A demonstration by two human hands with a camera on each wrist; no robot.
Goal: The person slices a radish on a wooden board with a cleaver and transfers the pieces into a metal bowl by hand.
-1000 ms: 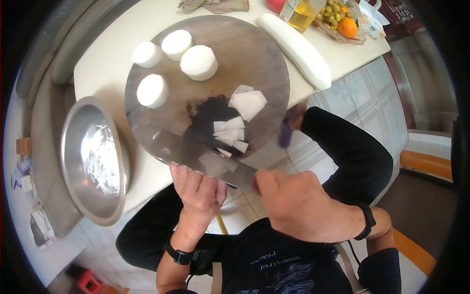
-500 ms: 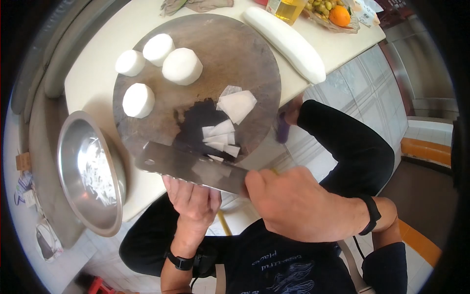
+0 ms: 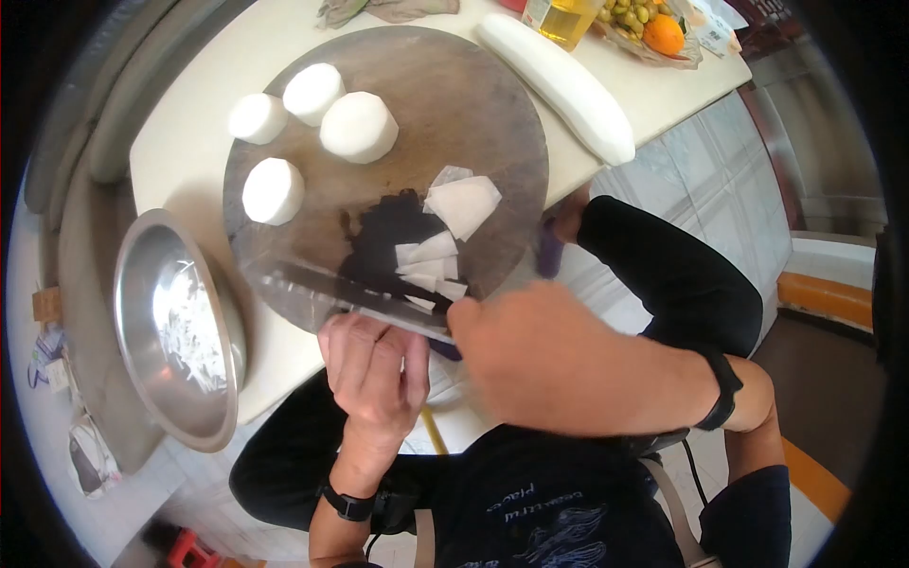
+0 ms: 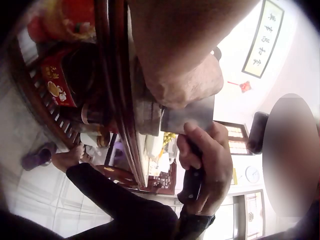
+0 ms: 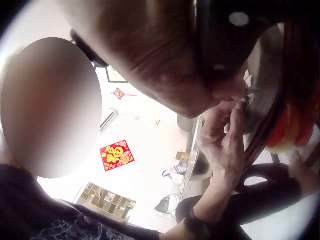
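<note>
In the head view, my right hand [image 3: 549, 355] grips the handle of a cleaver [image 3: 365, 301], whose blade is motion-blurred over the near edge of the round wooden chopping board [image 3: 436, 95]. My left hand [image 3: 374, 364] has its fingers bent right at the blade; what lies under its fingertips is hidden. The left wrist view shows the cleaver's dark handle [image 4: 191, 185] in the right hand. Thin white radish slices [image 3: 464, 204] lie on the board, with smaller cut pieces [image 3: 431, 256] nearer the blade. Several thick radish chunks [image 3: 360, 128] stand at its far left.
Left of the board, a steel basin [image 3: 227, 379] holds white shreds [image 3: 189, 327]. A long peeled radish [image 3: 559, 90] lies beyond the board on the cream table [image 3: 668, 104]. Behind it stand an oil bottle [image 3: 563, 21] and a fruit dish with an orange [image 3: 663, 35].
The cleaver's broad face showed earlier, with a pale slice on it; now the blade is seen more edge-on. My right hand has shifted up and left, while the left stays near the blade.
</note>
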